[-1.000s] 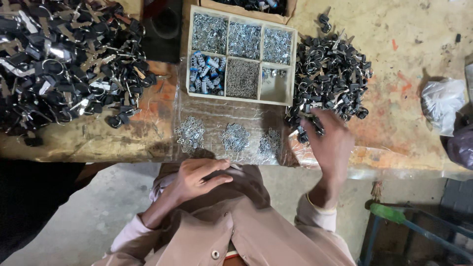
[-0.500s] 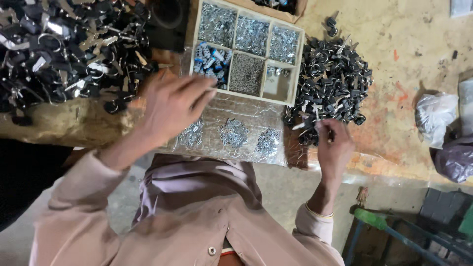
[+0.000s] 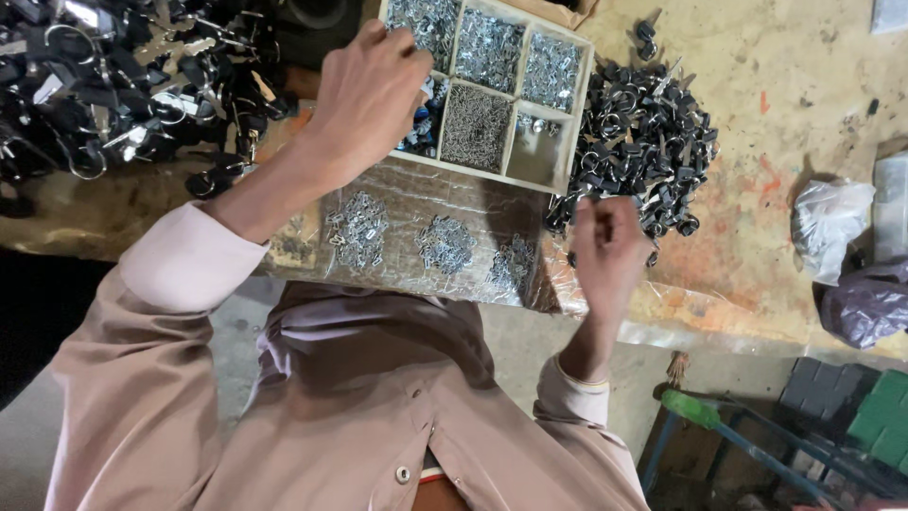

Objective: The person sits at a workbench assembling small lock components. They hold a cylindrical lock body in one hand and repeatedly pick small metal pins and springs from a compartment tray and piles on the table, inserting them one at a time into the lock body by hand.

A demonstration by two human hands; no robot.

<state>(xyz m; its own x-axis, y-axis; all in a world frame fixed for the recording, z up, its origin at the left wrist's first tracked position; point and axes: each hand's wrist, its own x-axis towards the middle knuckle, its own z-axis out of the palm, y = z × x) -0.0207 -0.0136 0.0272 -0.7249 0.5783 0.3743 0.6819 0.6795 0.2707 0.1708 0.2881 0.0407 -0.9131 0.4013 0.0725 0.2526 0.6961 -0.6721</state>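
Note:
My left hand (image 3: 369,90) reaches over the wooden divided tray (image 3: 478,174). Its fingers are bent down into the compartment with small blue parts (image 3: 416,132), and what they grip is hidden. My right hand (image 3: 605,248) hovers at the near edge of a heap of black metal parts (image 3: 648,132), with its fingers curled shut and seemingly pinching a small dark part. Between the hands, three small heaps of silver parts (image 3: 445,243) lie on a plastic-covered board.
A larger heap of black parts with rings (image 3: 104,85) covers the table's left. A white plastic bag (image 3: 828,227) and a dark bag (image 3: 865,303) sit at the right edge. A green and blue metal frame (image 3: 719,426) stands below the table edge.
My left hand rose from my lap, crossed the silver heaps and went into the tray. My right hand drew back from the black heap and closed.

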